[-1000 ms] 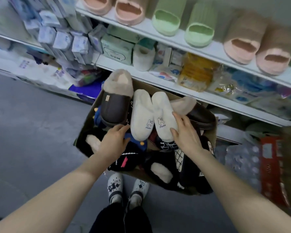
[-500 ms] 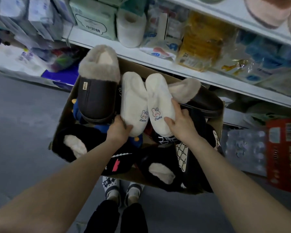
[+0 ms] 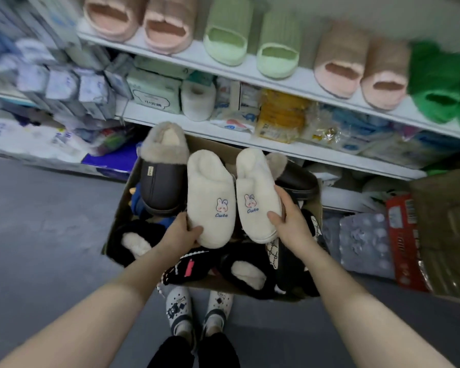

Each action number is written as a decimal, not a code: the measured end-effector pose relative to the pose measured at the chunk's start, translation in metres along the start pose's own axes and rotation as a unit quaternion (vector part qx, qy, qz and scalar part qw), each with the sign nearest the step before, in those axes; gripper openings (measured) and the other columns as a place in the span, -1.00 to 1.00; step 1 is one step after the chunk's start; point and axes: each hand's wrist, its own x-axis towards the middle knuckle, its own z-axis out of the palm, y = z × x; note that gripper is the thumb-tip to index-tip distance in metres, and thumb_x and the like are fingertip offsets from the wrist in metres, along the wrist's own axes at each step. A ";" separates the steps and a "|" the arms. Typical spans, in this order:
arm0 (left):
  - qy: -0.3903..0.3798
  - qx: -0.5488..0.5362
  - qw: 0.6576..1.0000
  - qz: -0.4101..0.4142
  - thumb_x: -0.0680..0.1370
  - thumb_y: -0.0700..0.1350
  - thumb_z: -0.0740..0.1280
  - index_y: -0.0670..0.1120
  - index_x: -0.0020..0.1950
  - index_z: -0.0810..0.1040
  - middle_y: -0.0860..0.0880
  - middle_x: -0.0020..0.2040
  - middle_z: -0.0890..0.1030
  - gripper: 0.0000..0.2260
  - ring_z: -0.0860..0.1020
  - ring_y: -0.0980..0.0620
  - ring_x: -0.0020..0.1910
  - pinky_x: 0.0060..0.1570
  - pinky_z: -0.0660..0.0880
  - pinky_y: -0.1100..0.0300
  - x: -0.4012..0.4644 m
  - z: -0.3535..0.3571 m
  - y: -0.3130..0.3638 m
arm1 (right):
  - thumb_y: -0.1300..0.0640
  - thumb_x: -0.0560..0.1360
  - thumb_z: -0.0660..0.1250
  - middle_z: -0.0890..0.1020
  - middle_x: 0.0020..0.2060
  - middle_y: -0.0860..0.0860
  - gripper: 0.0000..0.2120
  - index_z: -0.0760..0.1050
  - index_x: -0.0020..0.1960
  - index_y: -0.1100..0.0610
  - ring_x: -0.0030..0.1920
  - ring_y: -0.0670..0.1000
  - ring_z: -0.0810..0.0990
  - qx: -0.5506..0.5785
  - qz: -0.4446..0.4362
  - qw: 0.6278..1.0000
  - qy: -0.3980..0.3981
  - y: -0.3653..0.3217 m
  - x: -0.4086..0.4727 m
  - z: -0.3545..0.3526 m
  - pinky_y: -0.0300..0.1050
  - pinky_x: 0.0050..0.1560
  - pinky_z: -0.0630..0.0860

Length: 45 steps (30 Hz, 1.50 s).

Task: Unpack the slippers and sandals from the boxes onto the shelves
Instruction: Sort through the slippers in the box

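Observation:
Two cream fluffy slippers with a rabbit and the word "Cute" are lifted above an open cardboard box [image 3: 122, 205] on the floor. My left hand [image 3: 182, 231] grips the toe of the left cream slipper [image 3: 210, 192]. My right hand [image 3: 290, 221] grips the toe and side of the right cream slipper [image 3: 255, 189]. The box holds a dark grey fur-lined slipper [image 3: 161, 179], its mate [image 3: 295, 179] and several black furry slippers [image 3: 247, 272]. On the upper shelf [image 3: 250, 73] stand pink slippers [image 3: 141, 19], green slippers [image 3: 250, 41], beige-pink slippers [image 3: 361, 67] and bright green fluffy ones [image 3: 444, 86].
The middle shelf [image 3: 223, 136] carries tissue packs, a paper roll [image 3: 198, 100] and a yellow packet [image 3: 282, 115]. To the right on the floor are a wrapped bottle pack [image 3: 364, 243], a red carton [image 3: 404, 240] and a second cardboard box [image 3: 446, 229]. Grey floor lies to the left. My feet [image 3: 197, 312] are below the box.
Both hands have closed on the cream slippers and raised them off the pile, moving them slightly apart. The view has tilted up, showing the upper shelf again.

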 end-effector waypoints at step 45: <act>0.178 0.264 0.838 0.444 0.56 0.15 0.28 -0.19 0.41 0.32 -0.27 0.36 0.38 -0.44 0.37 -0.21 0.35 0.31 0.29 0.06 -0.154 0.028 0.469 | -0.18 0.49 0.37 0.19 0.49 0.06 -0.25 0.09 0.57 -0.16 0.47 0.10 0.28 -0.070 -0.243 0.944 0.212 -0.321 -0.015 -0.307 -0.08 0.42 0.20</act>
